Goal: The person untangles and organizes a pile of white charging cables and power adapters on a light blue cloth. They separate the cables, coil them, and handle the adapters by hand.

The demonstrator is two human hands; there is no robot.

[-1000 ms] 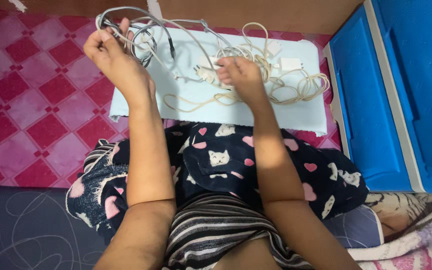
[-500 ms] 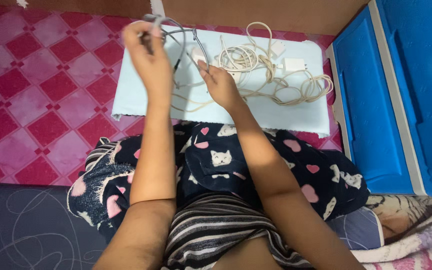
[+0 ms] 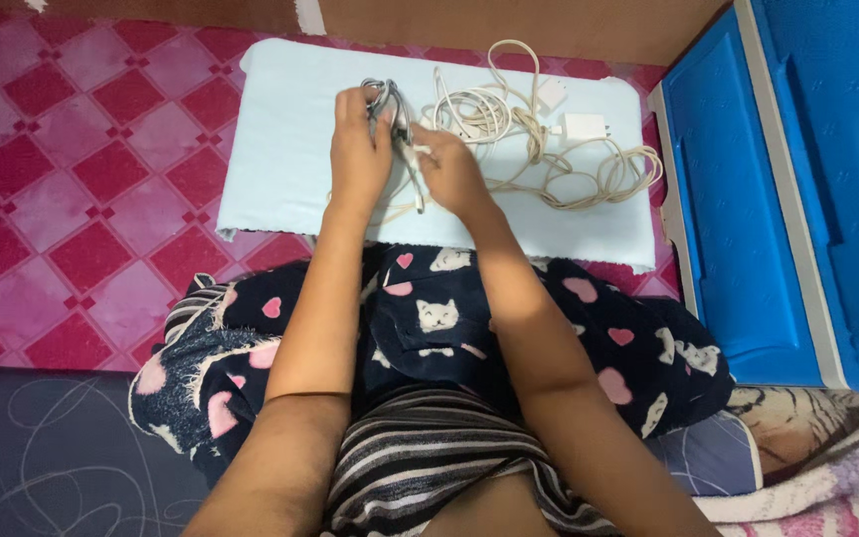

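Hands meet over the pale blue mat [image 3: 280,149] on the floor: the left hand [image 3: 358,149] is closed around a small bundle of grey cable [image 3: 386,99], and the right hand [image 3: 449,171] pinches the loose white end of it. Just right of the bundle, a messy white cord [image 3: 549,164] with two white chargers [image 3: 583,127] lies on the mat.

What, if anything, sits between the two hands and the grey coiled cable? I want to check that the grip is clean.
Nothing visible. The left hand grips the grey coiled cable directly, and the right hand pinches its loose end. The tangled white cables lie apart to the right on the pale blue cloth.
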